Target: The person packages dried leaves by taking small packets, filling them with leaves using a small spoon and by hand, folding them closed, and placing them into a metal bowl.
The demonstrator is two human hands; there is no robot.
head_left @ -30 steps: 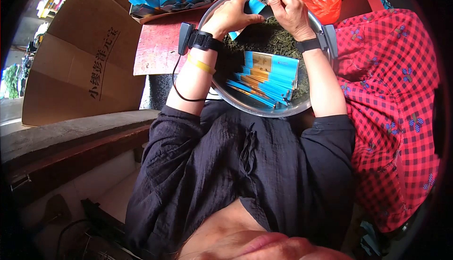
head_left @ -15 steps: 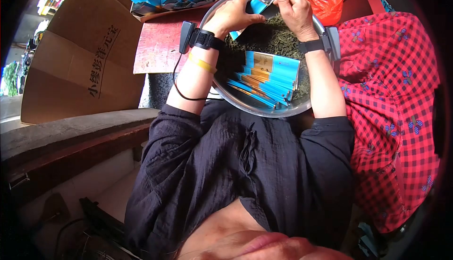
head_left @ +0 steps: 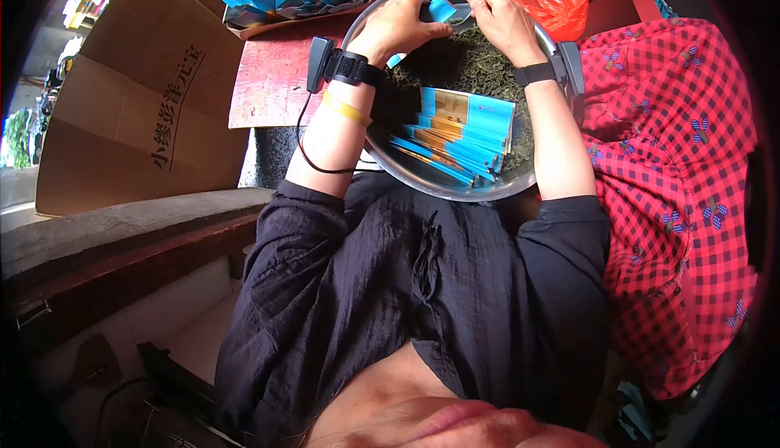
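While a red-painted board (head_left: 272, 74) is lying left of the metal basin (head_left: 467, 195), red checked cloth (head_left: 674, 204) is spreading on the right. A cardboard carton (head_left: 134, 107) on the left is showing black Chinese characters ending in 元宝. At the basin's far side, the left hand (head_left: 398, 30) is gripping a blue packet (head_left: 441, 9); the right hand (head_left: 508, 30) is curling its fingers, possible contents unclear. Compared with the previous frame, it is sitting slightly nearer.

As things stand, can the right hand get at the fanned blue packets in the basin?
Probably yes: the blue packets lie uncovered, with only loose green leaves showing between them and the right hand.
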